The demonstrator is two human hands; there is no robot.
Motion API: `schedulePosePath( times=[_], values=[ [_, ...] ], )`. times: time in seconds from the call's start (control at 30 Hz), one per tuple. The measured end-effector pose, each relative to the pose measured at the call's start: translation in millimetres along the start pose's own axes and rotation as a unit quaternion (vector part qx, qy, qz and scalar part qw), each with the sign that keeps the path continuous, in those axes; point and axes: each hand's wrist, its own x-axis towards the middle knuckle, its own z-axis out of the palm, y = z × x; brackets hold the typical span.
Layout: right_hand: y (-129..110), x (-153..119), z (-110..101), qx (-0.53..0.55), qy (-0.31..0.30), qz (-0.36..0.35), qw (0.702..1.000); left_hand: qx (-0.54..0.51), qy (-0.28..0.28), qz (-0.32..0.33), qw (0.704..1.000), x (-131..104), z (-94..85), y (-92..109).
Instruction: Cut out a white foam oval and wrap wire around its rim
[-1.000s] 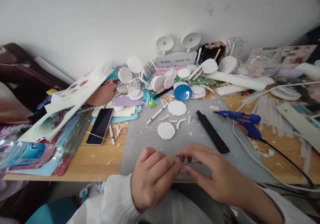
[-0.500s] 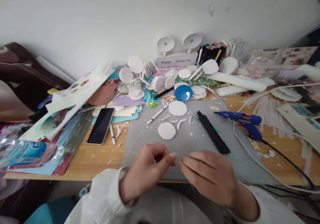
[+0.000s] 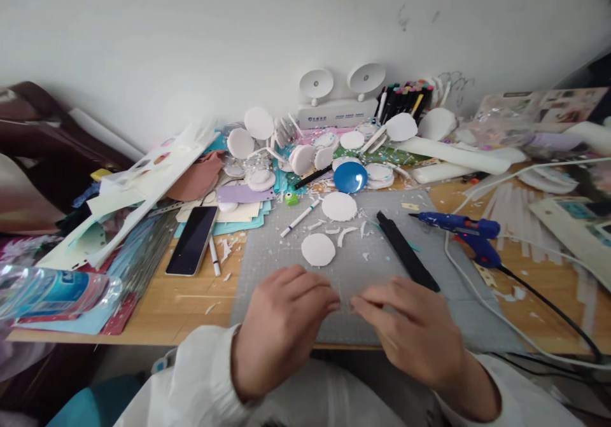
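Over the front edge of the grey cutting mat (image 3: pixel 281 223), my left hand (image 3: pixel 289 325) has its fingers closed in a pinch, fingertips pointing right. Facing it a short gap away, my right hand (image 3: pixel 413 331) is also pinched and slightly blurred. Whatever lies between the fingertips is too small or thin to make out. Just beyond the hands is a white disc (image 3: pixel 318 249), with a second white disc (image 3: pixel 339 206) behind it. A black strip-like sleeve (image 3: pixel 408 252) lies slantwise beyond my right hand. White scraps (image 3: pixel 347 235) are scattered between the discs and the sleeve.
A blue glue gun (image 3: pixel 470 226) with its cable lies at right, beside glue sticks (image 3: pixel 515 217). A phone (image 3: pixel 192 240) and a plastic bottle (image 3: pixel 57 291) are at left. White discs, a blue dome (image 3: pixel 350 177) and markers (image 3: pixel 405 102) crowd the back.
My hands have drawn slightly apart. My left hand has rolled so its back faces up, and my right hand has shifted a little to the right. Things on the table have stayed put.
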Motion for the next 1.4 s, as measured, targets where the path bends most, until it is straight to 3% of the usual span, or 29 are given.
schedulePosePath(
  times=[0.07,0.13,0.2,0.27,0.37,0.47,0.53,0.6,0.67,0.73,0.77,0.83,0.93,1.03,1.1,1.17,1.23,1.3,1.33,1.4],
  values=[
    [-0.3,1.6,-4.6,-0.074,0.006,-0.095,0.993,-0.134,-0.087,-0.089,0.983,5.4,-7.8,3.9],
    [1.4,2.6,-7.6,-0.085,-0.006,-0.132,0.988,-0.198,-0.152,-0.143,0.958,8.8,-14.5,5.4],
    [5.5,2.8,-8.7,-0.017,-0.037,-0.076,0.996,-0.173,-0.151,-0.154,0.961,9.7,-17.8,4.2],
    [10.7,2.6,-9.1,0.090,-0.090,0.040,0.991,-0.116,-0.124,-0.140,0.976,8.1,-17.8,2.0],
    [16.4,2.5,-10.5,0.209,-0.177,0.187,0.943,-0.052,-0.120,-0.121,0.984,3.7,-14.2,0.2],
    [17.1,2.7,-8.9,0.240,-0.231,0.240,0.912,-0.035,-0.130,-0.115,0.984,0.4,-9.9,0.4],
    [15.3,1.6,-4.1,0.223,-0.220,0.219,0.924,-0.063,-0.129,-0.137,0.980,0.1,-7.4,-0.6],
    [12.7,-1.1,2.7,0.161,-0.165,0.157,0.960,-0.142,-0.141,-0.196,0.960,1.6,-5.8,-3.4],
    [10.1,-5.0,9.0,0.066,-0.088,0.068,0.992,-0.260,-0.185,-0.259,0.912,4.2,-5.2,-6.8],
    [8.5,-8.4,12.8,-0.004,-0.033,0.005,0.999,-0.351,-0.231,-0.283,0.862,6.4,-5.4,-9.1],
    [8.2,-9.4,13.5,-0.015,-0.020,-0.003,1.000,-0.364,-0.233,-0.277,0.858,6.7,-5.4,-9.4],
    [8.4,-9.7,13.4,-0.008,-0.022,0.014,1.000,-0.310,-0.180,-0.234,0.904,5.2,-4.5,-8.7],
    [9.7,-8.0,12.1,0.002,-0.040,0.042,0.998,-0.121,-0.062,-0.111,0.984,-1.0,-0.1,-7.8],
    [10.1,-8.3,12.1,-0.010,-0.044,0.052,0.998,0.035,-0.013,0.026,0.999,-6.7,4.8,-9.2],
    [10.2,-10.7,12.4,-0.022,-0.039,0.041,0.998,0.069,0.019,0.079,0.994,-7.8,6.1,-9.3],
    [10.3,-13.5,12.1,-0.058,-0.025,-0.017,0.998,0.024,0.046,0.051,0.997,-6.4,5.4,-7.3],
    [10.1,-14.8,11.5,-0.103,-0.010,-0.101,0.990,-0.063,0.031,-0.046,0.996,-3.4,3.7,-3.6],
    [9.0,-13.6,10.8,-0.125,-0.014,-0.142,0.982,-0.122,0.002,-0.137,0.983,-0.7,2.6,-0.3],
    [8.0,-12.2,10.4,-0.121,-0.018,-0.125,0.985,-0.126,-0.003,-0.152,0.980,0.1,2.5,0.6],
    [4.9,-8.3,9.1,-0.086,-0.023,-0.030,0.996,-0.092,0.025,-0.117,0.989,-0.1,3.4,0.6]
  ],
)
